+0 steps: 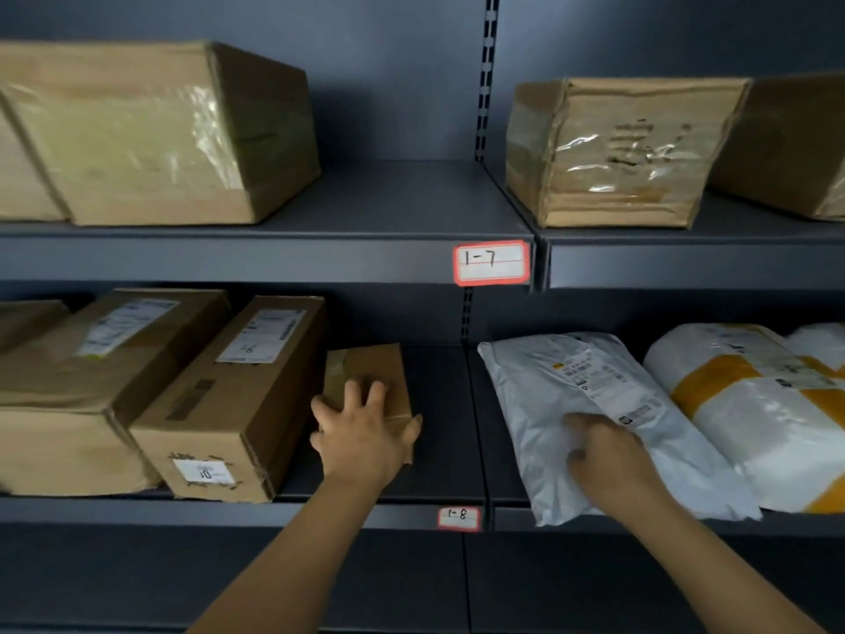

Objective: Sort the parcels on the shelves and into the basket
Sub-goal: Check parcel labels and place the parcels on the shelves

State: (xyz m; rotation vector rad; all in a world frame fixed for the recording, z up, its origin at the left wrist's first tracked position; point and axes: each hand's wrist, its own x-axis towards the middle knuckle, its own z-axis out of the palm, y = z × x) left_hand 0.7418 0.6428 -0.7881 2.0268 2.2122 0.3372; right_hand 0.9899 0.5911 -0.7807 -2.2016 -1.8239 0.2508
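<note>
My left hand (361,432) lies splayed on the small box (366,363); my right hand (603,455) touches the white bag (539,377), grip unclear.

Brown boxes (219,395), white bag (548,395), yellow-banded parcel (754,404) — dk grey shelves (274,263)

The left hand (361,432) and right hand (603,450) are bare, each on a bare forearm (283,555) uncovered to the near edge. The right hand is blurred, so its fingers' fine detail possibly goes unseen.
</note>
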